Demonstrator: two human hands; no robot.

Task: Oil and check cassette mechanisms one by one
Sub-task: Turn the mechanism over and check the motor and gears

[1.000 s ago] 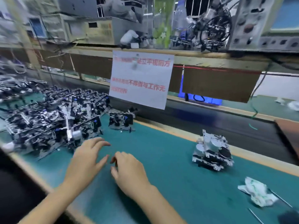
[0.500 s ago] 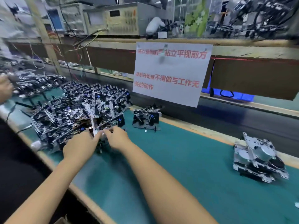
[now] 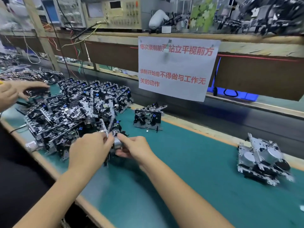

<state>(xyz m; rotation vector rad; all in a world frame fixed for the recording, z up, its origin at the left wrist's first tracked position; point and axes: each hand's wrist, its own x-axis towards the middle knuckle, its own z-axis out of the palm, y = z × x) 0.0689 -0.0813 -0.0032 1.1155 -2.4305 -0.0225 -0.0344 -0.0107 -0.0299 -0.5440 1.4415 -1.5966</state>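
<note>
Head view: at centre left of the frame the left hand (image 3: 89, 149) and the right hand (image 3: 134, 148) meet on one cassette mechanism (image 3: 115, 142) at the near edge of the pile (image 3: 72, 112). Fingers of both hands curl round it, thumbs and forefingers pinching its silvery metal frame – the lower part is hidden behind the hands and blurred. The pile fills the left middle of the frame: a dense heap of stamped metal frames, black plastic levers and small blue parts, too tangled to count.

Two more mechanisms stand apart on the smooth green bench mat (image 3: 189, 170): a dark upright mechanism (image 3: 148, 117) at centre, just beside the pile, and a silver mechanism (image 3: 261, 159) with two round discs on top at the right, well apart from the hands.

At the left edge, another person's hand (image 3: 15, 92) reaches over the far parts. A white paper sign (image 3: 176, 68) with red characters hangs from the wooden shelf (image 3: 246, 41) – beige test equipment (image 3: 115, 13) sits above at upper left.
</note>
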